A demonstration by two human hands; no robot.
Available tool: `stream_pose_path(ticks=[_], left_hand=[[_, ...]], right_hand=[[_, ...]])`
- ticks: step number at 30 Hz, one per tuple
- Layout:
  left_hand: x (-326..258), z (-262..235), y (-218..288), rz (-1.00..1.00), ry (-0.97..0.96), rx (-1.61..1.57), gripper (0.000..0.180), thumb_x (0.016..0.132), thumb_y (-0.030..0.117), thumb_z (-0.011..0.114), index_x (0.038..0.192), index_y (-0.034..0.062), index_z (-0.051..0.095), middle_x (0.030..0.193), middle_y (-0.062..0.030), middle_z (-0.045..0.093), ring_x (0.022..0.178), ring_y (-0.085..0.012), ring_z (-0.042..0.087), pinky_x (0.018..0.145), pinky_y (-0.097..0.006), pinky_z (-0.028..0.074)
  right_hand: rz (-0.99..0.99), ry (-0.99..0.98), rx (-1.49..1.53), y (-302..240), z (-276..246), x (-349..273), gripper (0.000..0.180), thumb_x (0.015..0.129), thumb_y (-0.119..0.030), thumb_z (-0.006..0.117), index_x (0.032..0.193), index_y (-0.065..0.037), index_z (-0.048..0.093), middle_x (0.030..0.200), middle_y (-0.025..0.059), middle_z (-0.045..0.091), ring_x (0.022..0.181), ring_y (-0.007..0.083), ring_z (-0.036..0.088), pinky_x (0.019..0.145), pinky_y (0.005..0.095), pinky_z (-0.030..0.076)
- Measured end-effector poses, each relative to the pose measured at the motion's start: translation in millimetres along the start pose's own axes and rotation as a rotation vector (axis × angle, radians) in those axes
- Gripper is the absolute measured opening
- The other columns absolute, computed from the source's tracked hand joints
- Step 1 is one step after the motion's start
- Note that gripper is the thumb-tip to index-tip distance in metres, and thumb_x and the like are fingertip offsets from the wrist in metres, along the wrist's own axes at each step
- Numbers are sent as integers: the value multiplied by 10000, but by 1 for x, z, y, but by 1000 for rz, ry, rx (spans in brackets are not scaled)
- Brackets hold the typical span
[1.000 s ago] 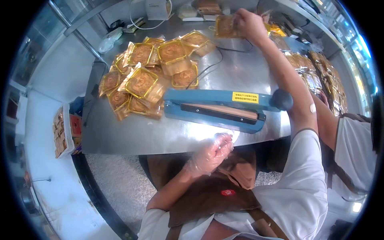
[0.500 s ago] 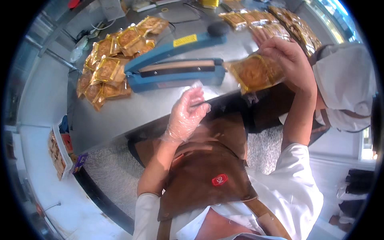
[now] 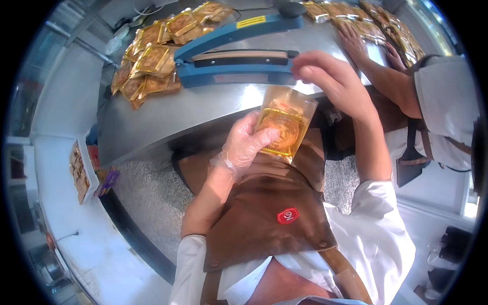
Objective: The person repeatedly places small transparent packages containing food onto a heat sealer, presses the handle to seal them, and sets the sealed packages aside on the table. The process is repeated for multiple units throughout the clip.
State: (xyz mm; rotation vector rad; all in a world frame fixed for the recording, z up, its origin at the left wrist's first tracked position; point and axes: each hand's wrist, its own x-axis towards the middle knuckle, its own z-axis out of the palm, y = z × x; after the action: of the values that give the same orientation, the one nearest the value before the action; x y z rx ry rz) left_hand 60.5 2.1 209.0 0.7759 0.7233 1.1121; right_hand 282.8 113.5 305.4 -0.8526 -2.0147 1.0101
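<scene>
The steel counter (image 3: 168,109) fills the upper middle, its near edge curving just above the brown apron (image 3: 264,203), and a bare strip of it lies open between that edge and the blue heat sealer (image 3: 236,61), whose arm stands raised. A heap of gold-wrapped pastry packs (image 3: 150,63) crowds the counter's far left side, and more packs (image 3: 376,28) line its far right, where a co-worker's hand (image 3: 353,43) lies flat. In front of the near edge, over the apron, 1 clear packet (image 3: 284,124) holding a round pastry is upright. The left hand (image 3: 246,142), in a thin plastic glove, is closed around its left side. The bare right hand (image 3: 333,81) hangs just above the packet's top edge, fingers loosely curled, holding nothing.
</scene>
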Motion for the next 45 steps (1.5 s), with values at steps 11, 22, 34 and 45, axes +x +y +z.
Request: stream_pose_path(ticks=[11,22,34,45], left_hand=[[-1,-3,21,157,167,-10,492,976,121,670,1414,-5,485,1309,-129,601,1107,-178,643,830,-310,601],[31,-22,47,221,206,174,400,1008,72,583,1406,72,545,1419,-98,545,1141,-207,647,712,-289,645],[65,-24,50,239,217,199,392,1002,51,590,1391,63,541,1399,-111,552,1086,-202,668,670,-267,638],[62,-14,60,224,273,188,389,980,5,611,1366,46,581,1407,-111,532,1064,-174,652,637,-254,623]], right_hand=[[453,88,417,22,69,-15,302,993,-283,668,1064,10,678,860,16,664,734,69,593,638,229,491],[273,211,210,27,78,16,537,1002,-239,671,1407,52,472,868,103,692,760,123,676,641,268,548],[212,136,-38,24,66,24,439,993,-192,676,1395,-51,573,746,101,619,689,117,571,668,282,506],[-340,451,-499,-13,-14,54,296,928,-48,717,1224,-64,708,1024,97,689,854,150,674,708,259,531]])
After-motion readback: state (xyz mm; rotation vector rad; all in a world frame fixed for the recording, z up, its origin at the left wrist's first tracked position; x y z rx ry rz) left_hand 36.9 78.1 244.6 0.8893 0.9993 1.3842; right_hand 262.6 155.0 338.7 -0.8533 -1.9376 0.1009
